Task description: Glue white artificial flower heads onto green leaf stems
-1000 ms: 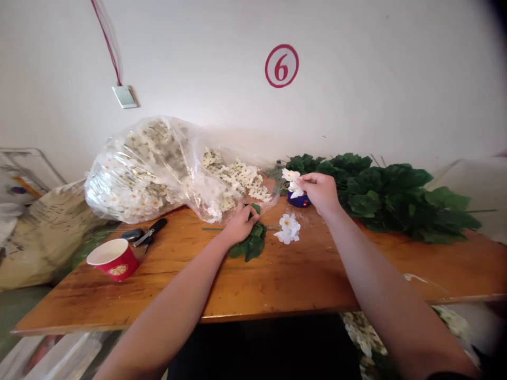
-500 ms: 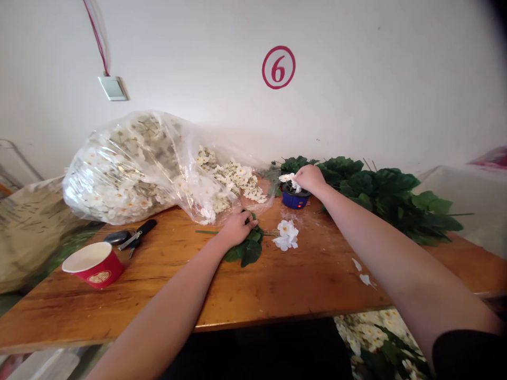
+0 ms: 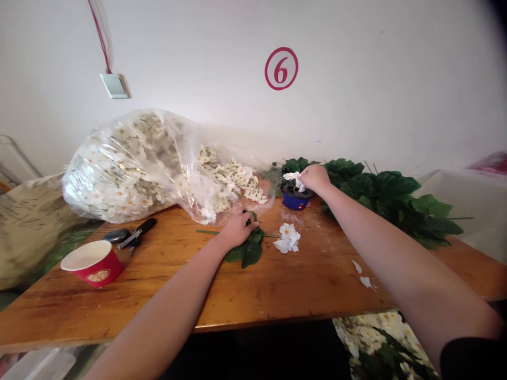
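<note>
On the wooden table, my left hand [image 3: 240, 229] is closed round a green leafy stem [image 3: 250, 250], with part of the stem showing to its left. Just right of those leaves lies a white flower cluster [image 3: 287, 238] on a thin stem. Farther back, my right hand [image 3: 314, 178] pinches a small white flower sprig [image 3: 293, 179] over the dark opening of a blue tub [image 3: 296, 200]. The sprig's lower end and the tub's contents are partly hidden.
A clear plastic bag [image 3: 130, 169] of white flowers fills the back left. A red paper cup [image 3: 103, 270] and black keys [image 3: 138, 234] are at the left. Green foliage [image 3: 380, 195] is heaped at the right. Loose white petals [image 3: 365, 281] lie near my right forearm.
The view has shifted slightly. My right hand and the sprig sit a little farther right over the tub. My left hand still holds the leafy stem.
</note>
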`<state>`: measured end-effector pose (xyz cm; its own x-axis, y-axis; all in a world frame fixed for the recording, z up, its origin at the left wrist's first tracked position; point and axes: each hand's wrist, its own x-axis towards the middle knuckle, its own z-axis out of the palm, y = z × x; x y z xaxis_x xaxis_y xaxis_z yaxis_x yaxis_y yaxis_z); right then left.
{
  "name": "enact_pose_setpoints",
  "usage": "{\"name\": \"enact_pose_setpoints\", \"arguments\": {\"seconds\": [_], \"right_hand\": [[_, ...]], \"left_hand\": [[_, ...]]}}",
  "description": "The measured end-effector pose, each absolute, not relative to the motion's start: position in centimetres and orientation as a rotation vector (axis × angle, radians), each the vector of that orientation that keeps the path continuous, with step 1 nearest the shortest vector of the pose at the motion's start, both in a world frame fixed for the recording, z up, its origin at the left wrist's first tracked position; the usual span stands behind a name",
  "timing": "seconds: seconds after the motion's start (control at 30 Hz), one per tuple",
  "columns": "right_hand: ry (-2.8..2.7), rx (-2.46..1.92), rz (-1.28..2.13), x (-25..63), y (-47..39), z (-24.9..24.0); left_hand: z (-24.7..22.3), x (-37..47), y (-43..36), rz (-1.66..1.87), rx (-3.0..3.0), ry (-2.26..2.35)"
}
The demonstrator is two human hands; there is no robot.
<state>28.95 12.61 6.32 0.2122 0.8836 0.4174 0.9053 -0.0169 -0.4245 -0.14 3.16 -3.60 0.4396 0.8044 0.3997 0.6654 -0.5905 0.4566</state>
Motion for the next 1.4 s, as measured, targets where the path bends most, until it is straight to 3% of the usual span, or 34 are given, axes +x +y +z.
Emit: {"name": "enact_pose_setpoints", "arguments": {"seconds": [0.43,0.7,0.83,1.4], "right_hand": [[-1.457,-1.748,0.127,28.7,11.4,5.6],[-1.206,-1.186,0.789,23.9,5.5,2.7],[-1.252,-1.170,0.987,21.9,2.8,0.1],[-1.342,-1.251,0.983,21.6,2.9,-2.5]], "left_hand": [[-3.7,-0.3,3.8,0.831,2.397,1.298],[-3.3,-1.4,4.3,0.736,2.197,1.212],[-3.7,-2.0,4.9,0.723,2.106,1.135],[-3.6,-1.9,5.0,0.738,1.976,1.046]]}}
